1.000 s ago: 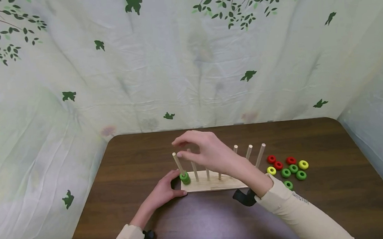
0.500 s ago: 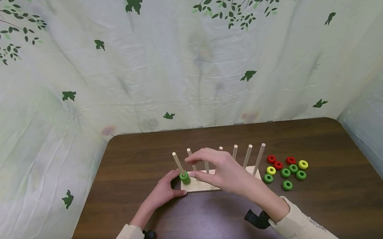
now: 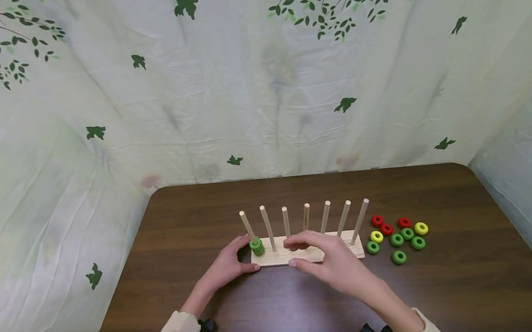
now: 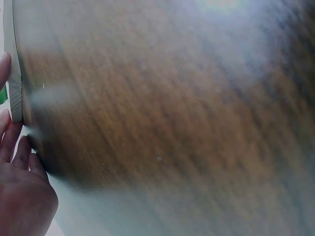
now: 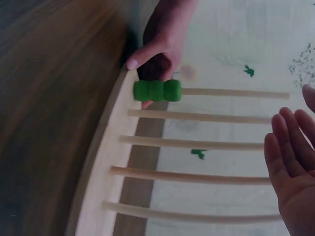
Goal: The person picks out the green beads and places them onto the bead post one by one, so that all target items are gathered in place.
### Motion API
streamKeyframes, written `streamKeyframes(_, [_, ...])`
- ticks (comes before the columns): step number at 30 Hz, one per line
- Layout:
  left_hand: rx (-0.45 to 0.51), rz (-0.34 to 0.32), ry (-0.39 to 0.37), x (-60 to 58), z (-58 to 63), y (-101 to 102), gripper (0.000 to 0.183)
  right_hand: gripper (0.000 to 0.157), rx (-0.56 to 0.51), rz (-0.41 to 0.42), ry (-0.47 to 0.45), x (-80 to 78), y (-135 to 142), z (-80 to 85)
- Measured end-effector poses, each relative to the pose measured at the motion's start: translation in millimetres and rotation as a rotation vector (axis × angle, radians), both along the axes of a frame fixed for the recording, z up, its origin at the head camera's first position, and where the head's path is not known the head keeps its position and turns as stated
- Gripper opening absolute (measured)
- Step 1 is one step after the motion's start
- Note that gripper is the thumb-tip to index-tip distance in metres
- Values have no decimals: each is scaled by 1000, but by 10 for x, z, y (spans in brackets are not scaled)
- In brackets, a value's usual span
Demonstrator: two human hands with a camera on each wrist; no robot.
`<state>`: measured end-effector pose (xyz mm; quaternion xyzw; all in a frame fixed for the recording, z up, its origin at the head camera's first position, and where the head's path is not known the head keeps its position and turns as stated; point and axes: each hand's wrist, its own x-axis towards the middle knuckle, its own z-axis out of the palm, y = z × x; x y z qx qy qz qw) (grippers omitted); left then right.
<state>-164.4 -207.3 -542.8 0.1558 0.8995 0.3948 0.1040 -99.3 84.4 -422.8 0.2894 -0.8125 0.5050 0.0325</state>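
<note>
A pale wooden peg board [image 3: 273,258] with several upright pegs lies on the table. Stacked on its leftmost peg are three green rings [image 5: 157,91]. My left hand [image 3: 227,264] grips the board's left end, thumb at the front edge and fingers round behind. In the left wrist view, fingers of that hand [image 4: 24,191] show at the board's end. My right hand [image 3: 332,265] hovers over the middle of the board, its thumb and fingers apart with nothing between them. The right wrist view has its relaxed fingers [image 5: 290,142] alongside the peg tips.
Right of the board lie loose rings on the brown table [image 3: 462,275]: several green rings [image 3: 399,257], a few red rings [image 3: 376,221] and two yellow rings [image 3: 421,228]. A white curtain [image 3: 259,83] printed with leaves and birds hangs behind the table.
My right hand has come down and to the right from the leftmost peg's tip, revealing more pegs and a green ring. My left hand stays in place at the board's end.
</note>
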Motion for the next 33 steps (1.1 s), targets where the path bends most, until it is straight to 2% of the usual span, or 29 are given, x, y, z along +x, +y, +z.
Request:
streamKeyframes(5, [-1, 5, -7, 4, 4, -6, 74, 30, 1, -20, -70, 96, 104, -173])
streamKeyframes(12, [-1, 13, -7, 5, -2, -4, 75, 33, -38, -102, -85, 224, 233, -376])
streamKeyframes(18, [1, 16, -15, 9, -6, -5, 75, 28, -60, -147, -83, 302, 358, -543])
streamKeyframes(26, [-12, 21, -25, 17, 1, 5, 75, 31, -24, -237, -96, 393, 539, -684])
streamKeyframes(33, [-16, 23, -3, 22, 36, 30, 74, 31, 10, -319, -111, 445, 730, -761])
